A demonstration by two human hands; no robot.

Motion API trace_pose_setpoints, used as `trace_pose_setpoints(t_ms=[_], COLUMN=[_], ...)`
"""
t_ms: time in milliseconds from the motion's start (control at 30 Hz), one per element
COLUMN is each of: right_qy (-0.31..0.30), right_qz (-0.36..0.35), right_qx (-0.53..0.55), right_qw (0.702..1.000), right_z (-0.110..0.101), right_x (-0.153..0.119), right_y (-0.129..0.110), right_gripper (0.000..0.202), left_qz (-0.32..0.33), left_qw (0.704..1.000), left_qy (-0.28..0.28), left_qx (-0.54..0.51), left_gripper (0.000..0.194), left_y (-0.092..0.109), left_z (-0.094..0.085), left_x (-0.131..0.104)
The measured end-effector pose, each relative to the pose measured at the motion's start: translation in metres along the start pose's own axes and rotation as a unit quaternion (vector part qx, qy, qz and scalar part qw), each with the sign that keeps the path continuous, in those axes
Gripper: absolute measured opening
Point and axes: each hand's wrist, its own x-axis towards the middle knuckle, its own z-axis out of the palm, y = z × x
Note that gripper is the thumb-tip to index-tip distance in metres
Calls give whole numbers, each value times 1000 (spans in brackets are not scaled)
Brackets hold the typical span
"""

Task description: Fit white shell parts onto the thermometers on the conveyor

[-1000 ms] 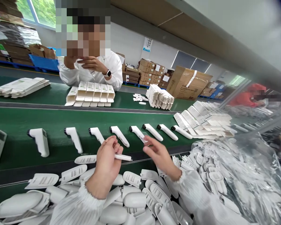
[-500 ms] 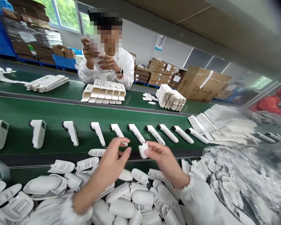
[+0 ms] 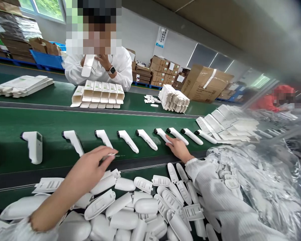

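Note:
White handheld infrared thermometers with black tips lie in a row on the green conveyor belt (image 3: 52, 122). My right hand (image 3: 180, 149) reaches onto the belt, its fingers closed over the handle of one thermometer (image 3: 161, 134). Much of that handle is hidden under the fingers. My left hand (image 3: 91, 167) is at the belt's near edge, thumb and fingers pinched around a small, thin whitish piece (image 3: 112, 154) that is mostly hidden. Just beyond it lies another thermometer (image 3: 103, 138). Below both hands, loose white plastic covers (image 3: 124, 219) are heaped.
Clear plastic bags (image 3: 263, 187) holding more covers fill the right side. Flat white cartons (image 3: 228, 124) lie at the belt's right. Opposite, a co-worker in white (image 3: 100, 68) holds a small box behind open white boxes (image 3: 97, 95). An overhead shelf (image 3: 215, 36) spans the upper right.
My right hand, which held a small white piece, has moved forward and right onto a thermometer. My left hand has moved left, its fingers now pinched. The co-worker's box is lower.

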Motion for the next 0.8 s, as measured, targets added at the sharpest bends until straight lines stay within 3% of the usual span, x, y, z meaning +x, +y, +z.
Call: trace_pose_setpoints(t_ms=[67,133,167,233,300,333,367,433,500,600,700,800], right_qy=[19,26,5,-88,-161,-169,-156,-90,-30,-19,-19,-17], right_qz=[8,1,-15,-59,-77,-71,-57,-24,-1,17,23,11], right_qx=[25,139,230,411,506,517,505,425,299,133,38,2], right_qw=[999,990,973,905,844,836,847,900,954,991,999,1000], right_z=[-15,-32,-39,-47,-48,-46,-43,-35,-25,-9,5,8], right_x=[-6,-18,-25,-38,-43,-42,-39,-27,-14,2,10,13], right_y=[-13,-37,-52,-81,-100,-102,-101,-87,-66,-43,-33,-29], right_gripper=[46,52,56,58,47,40,33,26,21,32,41,39], left_qz=[-6,-23,-30,-21,-4,8,28,98,177,236,278,237], left_qw=[997,983,974,954,954,966,979,991,967,907,888,935], left_qy=[-21,-40,-54,-72,-70,-61,-53,-77,-163,-265,-257,-206], left_qx=[-72,-179,-220,-292,-292,-253,-193,-45,85,225,260,165], left_gripper=[31,30,29,26,23,24,28,41,42,35,38,28], left_y=[34,64,76,90,92,89,85,75,66,57,55,55], left_z=[4,20,30,53,70,75,76,74,69,69,73,73], left_x=[2,3,4,6,8,7,5,-4,-15,-29,-31,-24])
